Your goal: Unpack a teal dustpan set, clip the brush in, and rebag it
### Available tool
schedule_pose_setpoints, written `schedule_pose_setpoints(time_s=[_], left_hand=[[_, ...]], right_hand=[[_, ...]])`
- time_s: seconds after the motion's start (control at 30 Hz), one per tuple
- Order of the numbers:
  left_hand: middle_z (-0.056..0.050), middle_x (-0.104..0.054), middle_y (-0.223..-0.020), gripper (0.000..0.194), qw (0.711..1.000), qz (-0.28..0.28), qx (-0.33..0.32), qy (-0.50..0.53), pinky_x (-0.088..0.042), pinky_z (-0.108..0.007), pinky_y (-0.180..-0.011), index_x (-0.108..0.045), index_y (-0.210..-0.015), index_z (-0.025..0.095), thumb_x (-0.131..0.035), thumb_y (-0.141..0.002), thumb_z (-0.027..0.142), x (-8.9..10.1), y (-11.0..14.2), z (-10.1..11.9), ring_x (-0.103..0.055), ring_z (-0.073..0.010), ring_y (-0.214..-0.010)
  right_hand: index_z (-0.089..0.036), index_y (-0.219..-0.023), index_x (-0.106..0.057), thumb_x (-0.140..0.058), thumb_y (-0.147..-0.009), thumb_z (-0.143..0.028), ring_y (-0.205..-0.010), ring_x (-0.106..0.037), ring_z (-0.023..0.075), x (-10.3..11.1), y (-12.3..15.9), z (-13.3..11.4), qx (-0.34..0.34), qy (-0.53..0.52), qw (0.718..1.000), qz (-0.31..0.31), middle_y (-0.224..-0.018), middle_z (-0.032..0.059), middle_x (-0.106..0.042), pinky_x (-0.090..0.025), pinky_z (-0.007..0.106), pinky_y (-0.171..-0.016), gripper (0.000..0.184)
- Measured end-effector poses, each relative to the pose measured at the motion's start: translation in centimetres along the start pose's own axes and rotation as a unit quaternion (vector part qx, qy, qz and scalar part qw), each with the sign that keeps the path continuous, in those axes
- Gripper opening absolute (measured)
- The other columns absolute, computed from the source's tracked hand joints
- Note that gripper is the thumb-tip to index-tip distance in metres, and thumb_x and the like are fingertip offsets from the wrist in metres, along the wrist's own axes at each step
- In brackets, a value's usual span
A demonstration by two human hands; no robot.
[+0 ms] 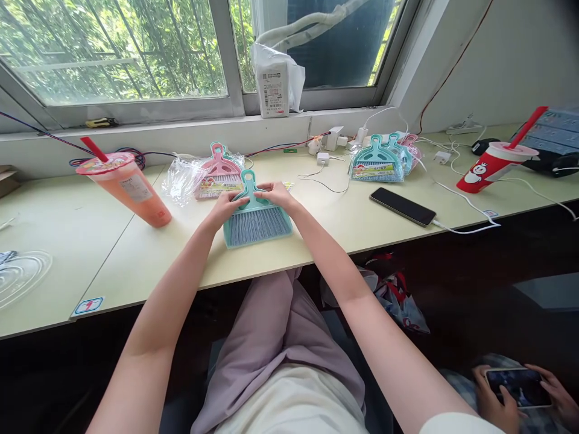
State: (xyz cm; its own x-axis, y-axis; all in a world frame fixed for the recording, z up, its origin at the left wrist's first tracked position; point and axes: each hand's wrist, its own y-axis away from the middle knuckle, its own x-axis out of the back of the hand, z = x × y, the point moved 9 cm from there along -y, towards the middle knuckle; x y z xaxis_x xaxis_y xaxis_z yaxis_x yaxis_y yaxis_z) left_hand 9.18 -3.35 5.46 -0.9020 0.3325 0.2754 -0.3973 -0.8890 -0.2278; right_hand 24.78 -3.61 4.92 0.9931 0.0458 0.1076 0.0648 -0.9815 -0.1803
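Between my two hands lies a mint-green mini dustpan and brush set (257, 224) on the table, its grey bristles toward me and its looped handle pointing to the window. My left hand (225, 209) grips the set on its left shoulder, thumb on top. On the opposite shoulder, my right hand (275, 195) holds it the same way, fingers closed at the edge. Just behind it rests a pink dustpan and brush set (219, 169) with a printed label, beside crumpled clear plastic wrapping (183, 178).
A tall cup of orange drink (131, 190) leans at left. Wrapped green sets (377, 160), a charging phone (402, 206) and a red cup (486, 166) stand right, among white cables. A boxed packet (274, 90) is on the sill. Another person's hands (500, 398) hold a phone lower right.
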Motion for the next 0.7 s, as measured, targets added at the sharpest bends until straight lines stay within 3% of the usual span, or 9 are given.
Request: schedule_pose_setpoints(time_s=[0.13,0.23,0.3,0.37,0.4,0.47,0.57,0.7], left_hand=[[-0.007,-0.073,-0.091,0.039,0.996,-0.045,0.057,0.055,-0.053,-0.026,-0.070,-0.076,-0.101,0.017,-0.084,-0.072,0.043,-0.6,0.1,-1.5,-0.068,-0.0208,-0.083],[-0.010,-0.075,-0.099,0.049,0.987,-0.032,0.091,0.130,-0.058,-0.029,-0.073,-0.073,-0.107,0.017,-0.090,-0.066,0.039,0.0,0.1,-2.6,-0.071,-0.0232,-0.086],[-0.011,-0.075,-0.097,0.048,0.979,0.020,0.075,0.188,-0.061,-0.033,-0.078,-0.072,-0.103,0.016,-0.091,-0.065,0.039,1.2,-0.1,-2.8,-0.073,-0.0258,-0.090],[-0.011,-0.075,-0.098,0.043,0.967,0.080,0.034,0.240,-0.062,-0.036,-0.088,-0.071,-0.100,0.015,-0.090,-0.068,0.036,2.8,-0.5,-2.6,-0.073,-0.0274,-0.098],[-0.011,-0.075,-0.100,0.040,0.959,0.108,0.013,0.261,-0.061,-0.036,-0.092,-0.070,-0.100,0.016,-0.090,-0.070,0.032,3.6,-0.7,-2.6,-0.072,-0.0272,-0.103],[-0.009,-0.074,-0.103,0.038,0.943,0.164,-0.009,0.290,-0.059,-0.033,-0.097,-0.068,-0.101,0.017,-0.089,-0.070,0.022,4.9,-0.9,-2.8,-0.071,-0.0252,-0.109],[-0.004,-0.074,-0.103,0.043,0.921,0.238,0.011,0.308,-0.061,-0.029,-0.094,-0.066,-0.106,0.021,-0.086,-0.069,0.010,6.1,-0.8,-4.1,-0.071,-0.0214,-0.108],[-0.001,-0.073,-0.104,0.053,0.906,0.289,0.051,0.304,-0.063,-0.028,-0.090,-0.062,-0.113,0.026,-0.083,-0.069,0.005,6.2,-0.4,-5.8,-0.072,-0.0177,-0.102]], right_hand=[[-0.017,-0.111,-0.077,-0.071,-0.084,-0.064,-0.103,-0.072,0.0255,0.5,0.1,0.0,-0.006,0.006,0.998,-0.057,-0.101,0.0091,-0.079,-0.056,0.040,-0.096,0.055],[-0.022,-0.122,-0.072,-0.054,-0.096,-0.063,-0.121,-0.065,0.0272,3.1,-0.2,0.5,0.007,0.131,0.991,0.007,-0.122,0.0093,-0.075,-0.050,0.045,-0.106,0.053],[-0.022,-0.133,-0.067,-0.054,-0.099,-0.053,-0.137,-0.054,0.0288,4.2,-0.3,1.2,0.000,0.290,0.956,0.041,-0.140,0.0109,-0.065,-0.039,0.051,-0.117,0.047],[-0.018,-0.138,-0.062,-0.058,-0.099,-0.044,-0.147,-0.041,0.0307,3.8,-0.4,2.4,-0.019,0.430,0.902,0.013,-0.154,0.0145,-0.051,-0.026,0.055,-0.123,0.048],[-0.016,-0.138,-0.062,-0.058,-0.099,-0.041,-0.149,-0.039,0.0308,3.3,-0.3,3.0,-0.022,0.473,0.881,-0.014,-0.157,0.0158,-0.047,-0.023,0.055,-0.124,0.046],[-0.016,-0.130,-0.067,-0.055,-0.101,-0.034,-0.146,-0.043,0.0290,2.3,-0.3,3.8,-0.015,0.504,0.862,-0.051,-0.158,0.0142,-0.046,-0.029,0.049,-0.122,0.037],[-0.022,-0.116,-0.074,-0.053,-0.101,-0.028,-0.133,-0.058,0.0258,2.6,-0.6,3.4,-0.005,0.467,0.884,-0.018,-0.152,0.0075,-0.055,-0.044,0.037,-0.110,0.026],[-0.022,-0.128,-0.069,-0.040,-0.106,-0.044,-0.117,-0.067,0.0267,6.3,-0.4,0.7,0.002,0.328,0.928,0.177,-0.129,0.0120,-0.071,-0.050,0.037,-0.099,0.042]])
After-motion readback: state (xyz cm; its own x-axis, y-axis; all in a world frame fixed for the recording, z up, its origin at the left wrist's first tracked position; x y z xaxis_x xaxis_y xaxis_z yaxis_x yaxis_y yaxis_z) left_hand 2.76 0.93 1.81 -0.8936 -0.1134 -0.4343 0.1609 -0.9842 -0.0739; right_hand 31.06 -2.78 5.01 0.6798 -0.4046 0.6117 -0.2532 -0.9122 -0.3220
